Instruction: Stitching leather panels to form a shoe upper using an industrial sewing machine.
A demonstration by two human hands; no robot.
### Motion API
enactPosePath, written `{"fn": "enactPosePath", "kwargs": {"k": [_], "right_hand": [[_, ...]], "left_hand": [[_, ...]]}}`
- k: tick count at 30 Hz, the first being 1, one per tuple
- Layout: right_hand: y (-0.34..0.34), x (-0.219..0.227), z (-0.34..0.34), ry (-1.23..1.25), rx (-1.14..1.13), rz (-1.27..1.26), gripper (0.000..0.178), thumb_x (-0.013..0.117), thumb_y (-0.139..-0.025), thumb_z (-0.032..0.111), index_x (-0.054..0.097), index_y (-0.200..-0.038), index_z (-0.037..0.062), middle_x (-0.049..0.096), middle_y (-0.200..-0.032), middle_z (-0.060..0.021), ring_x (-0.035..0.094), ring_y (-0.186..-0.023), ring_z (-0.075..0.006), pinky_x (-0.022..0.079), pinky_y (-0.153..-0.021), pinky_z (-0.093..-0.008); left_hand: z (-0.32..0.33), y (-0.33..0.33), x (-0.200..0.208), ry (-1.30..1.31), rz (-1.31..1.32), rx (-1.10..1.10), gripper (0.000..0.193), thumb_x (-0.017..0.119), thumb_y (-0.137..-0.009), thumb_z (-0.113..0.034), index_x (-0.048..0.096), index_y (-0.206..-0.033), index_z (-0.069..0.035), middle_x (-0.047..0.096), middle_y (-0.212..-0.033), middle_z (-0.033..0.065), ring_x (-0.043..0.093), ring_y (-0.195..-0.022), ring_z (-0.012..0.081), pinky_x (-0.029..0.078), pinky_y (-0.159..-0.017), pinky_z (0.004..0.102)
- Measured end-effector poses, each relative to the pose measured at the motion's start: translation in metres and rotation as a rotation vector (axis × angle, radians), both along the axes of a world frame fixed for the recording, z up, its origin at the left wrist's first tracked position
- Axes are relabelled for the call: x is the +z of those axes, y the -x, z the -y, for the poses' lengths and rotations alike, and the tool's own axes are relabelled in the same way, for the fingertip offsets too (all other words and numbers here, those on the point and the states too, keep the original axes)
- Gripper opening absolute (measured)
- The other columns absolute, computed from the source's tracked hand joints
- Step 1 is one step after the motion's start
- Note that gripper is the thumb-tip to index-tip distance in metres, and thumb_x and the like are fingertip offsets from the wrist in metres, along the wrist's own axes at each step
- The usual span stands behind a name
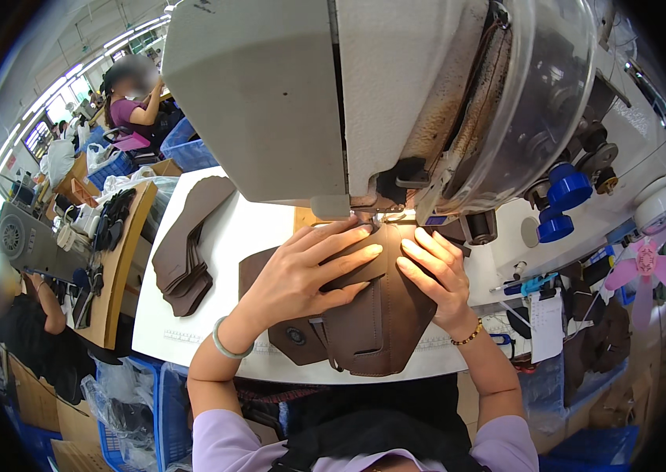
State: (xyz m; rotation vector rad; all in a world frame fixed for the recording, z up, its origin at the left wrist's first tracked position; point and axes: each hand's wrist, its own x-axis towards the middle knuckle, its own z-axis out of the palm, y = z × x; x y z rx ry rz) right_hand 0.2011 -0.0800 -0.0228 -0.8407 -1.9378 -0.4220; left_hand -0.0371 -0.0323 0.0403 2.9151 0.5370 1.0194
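Observation:
A brown leather piece [353,338] with stitched seams, a slit and a round eyelet on its left part lies on the white table under the head of a sewing machine [262,102]. My left hand [313,267] rests flat on its left side, fingers spread and pointing toward the needle area. On the right edge of the leather lies my right hand [437,275], fingers stretched out and pressing down; its thumb is hard to make out. The fingertips of both hands are close to the lit needle area, where the needle itself is mostly hidden.
A stack of brown leather pieces [187,252] sits on the white table [156,315] at left. Blue thread knobs [565,193] and a pink fan [645,263] are at right. Blue crates [172,409] stand below left. Two people work at left.

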Motion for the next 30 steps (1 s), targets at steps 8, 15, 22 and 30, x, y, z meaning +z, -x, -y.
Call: {"fn": "enactPosePath", "kwargs": {"k": [8,15,22,30], "right_hand": [[0.0014,0.0026,-0.0003,-0.002,-0.009,0.004,0.027,0.057,-0.082,0.013,0.067,-0.106,0.0090,0.063,-0.118,-0.0070,0.057,-0.106,-0.0211,0.043,-0.093,-0.0375],[0.0019,0.0029,0.0035,-0.002,-0.025,0.022,0.028,0.057,-0.082,0.014,0.067,-0.106,0.0057,0.063,-0.117,-0.0114,0.057,-0.115,-0.0267,0.043,-0.092,-0.0392],[0.0060,0.0027,0.0049,0.012,-0.023,0.011,0.029,0.060,-0.080,0.014,0.066,-0.108,0.0060,0.062,-0.118,-0.0111,0.055,-0.117,-0.0276,0.041,-0.100,-0.0427],[0.0020,0.0070,-0.0014,-0.005,-0.017,0.020,0.026,0.053,-0.086,0.014,0.066,-0.107,0.0079,0.062,-0.118,-0.0083,0.057,-0.115,-0.0243,0.042,-0.100,-0.0407]], "left_hand": [[0.0026,-0.0032,0.0009,0.001,0.047,0.048,0.046,0.077,-0.065,-0.016,0.068,-0.110,-0.010,0.061,-0.120,0.0082,0.057,-0.114,0.0294,0.049,-0.089,0.0384],[0.0019,-0.0035,-0.0049,0.002,0.078,0.023,0.045,0.075,-0.070,-0.017,0.064,-0.112,-0.006,0.060,-0.119,0.0077,0.054,-0.117,0.0290,0.049,-0.091,0.0400],[0.0067,-0.0017,-0.0038,-0.002,0.063,0.031,0.046,0.075,-0.071,-0.017,0.063,-0.114,-0.005,0.058,-0.121,0.0084,0.053,-0.119,0.0296,0.047,-0.092,0.0400],[0.0040,-0.0041,-0.0030,0.040,0.065,0.049,0.043,0.076,-0.067,-0.013,0.066,-0.109,-0.007,0.060,-0.119,0.0104,0.055,-0.114,0.0300,0.046,-0.091,0.0399]]}}
